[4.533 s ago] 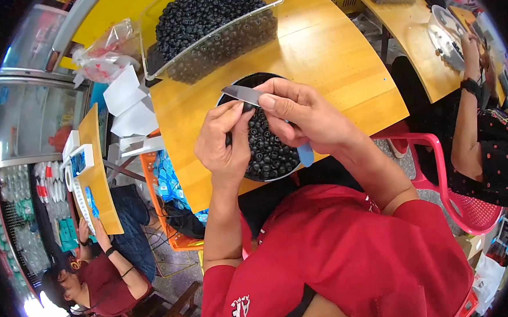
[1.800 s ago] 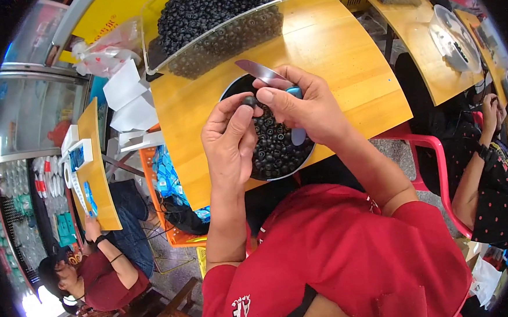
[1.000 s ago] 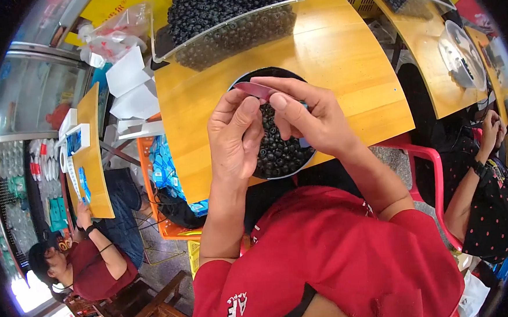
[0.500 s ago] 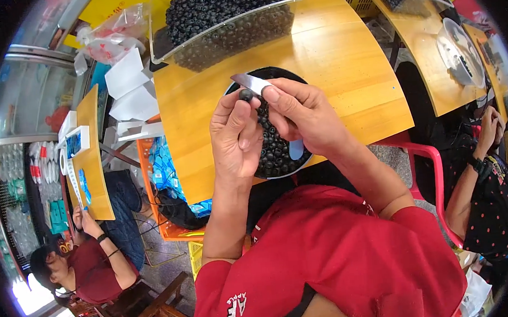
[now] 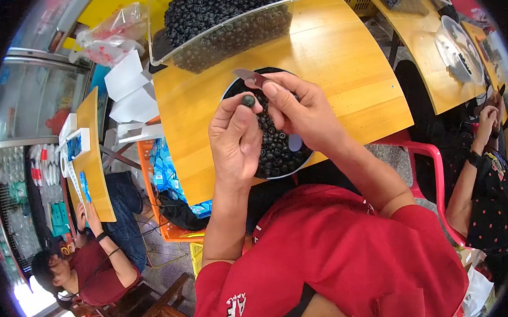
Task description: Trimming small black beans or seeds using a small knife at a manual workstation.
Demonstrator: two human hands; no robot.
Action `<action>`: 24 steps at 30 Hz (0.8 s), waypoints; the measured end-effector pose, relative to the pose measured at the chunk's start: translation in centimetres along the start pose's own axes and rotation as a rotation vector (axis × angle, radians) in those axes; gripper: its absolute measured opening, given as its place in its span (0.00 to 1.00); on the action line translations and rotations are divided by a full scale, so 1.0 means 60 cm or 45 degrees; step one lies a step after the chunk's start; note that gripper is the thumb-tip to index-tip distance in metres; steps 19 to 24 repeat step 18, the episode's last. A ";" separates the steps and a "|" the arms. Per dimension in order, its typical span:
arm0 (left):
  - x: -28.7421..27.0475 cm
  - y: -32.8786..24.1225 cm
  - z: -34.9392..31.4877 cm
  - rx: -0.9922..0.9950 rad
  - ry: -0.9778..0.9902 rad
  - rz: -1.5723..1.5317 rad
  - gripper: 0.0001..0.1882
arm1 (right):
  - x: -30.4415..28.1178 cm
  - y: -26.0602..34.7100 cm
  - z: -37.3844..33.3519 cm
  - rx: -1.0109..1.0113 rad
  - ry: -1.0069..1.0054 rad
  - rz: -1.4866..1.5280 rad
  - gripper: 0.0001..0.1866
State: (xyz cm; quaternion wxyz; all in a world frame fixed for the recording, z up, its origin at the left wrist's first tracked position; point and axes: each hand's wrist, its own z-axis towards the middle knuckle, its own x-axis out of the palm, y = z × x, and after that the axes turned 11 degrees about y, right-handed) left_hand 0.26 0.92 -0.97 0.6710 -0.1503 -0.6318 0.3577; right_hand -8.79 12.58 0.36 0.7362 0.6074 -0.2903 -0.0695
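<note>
My left hand (image 5: 235,133) pinches a small, round, dark piece (image 5: 248,101) between thumb and fingertips. In my right hand (image 5: 298,106) is a knife (image 5: 250,78), its short blade pointing left just above that piece. A pale blue tip showing below the right hand looks like the handle's end. Both hands hover over a round bowl (image 5: 284,176) with a light rim. Many similar black pieces (image 5: 273,157), some with a ring-like centre, fill the bowl; my hands hide part of it.
A clear plastic bin (image 5: 228,27) heaped with black pieces stands on the wooden table (image 5: 342,77). An orange crate (image 5: 145,165) with blue packets is at left. One person (image 5: 100,266) sits left, another (image 5: 489,202) right, beside a pink chair (image 5: 439,188).
The knife blade has tilted, its face now darker, and drawn slightly off the round piece. The piece has turned a little in my left fingers. The left person's hands have shifted.
</note>
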 end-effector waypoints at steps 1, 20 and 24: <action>0.004 -0.004 -0.003 0.000 0.011 0.038 0.10 | 0.002 -0.001 0.003 0.011 -0.010 0.025 0.16; -0.029 -0.060 -0.055 -0.096 0.114 0.019 0.09 | 0.048 0.019 0.002 0.007 0.156 -0.409 0.16; -0.029 -0.060 -0.055 -0.096 0.114 0.019 0.09 | 0.048 0.019 0.002 0.007 0.156 -0.409 0.16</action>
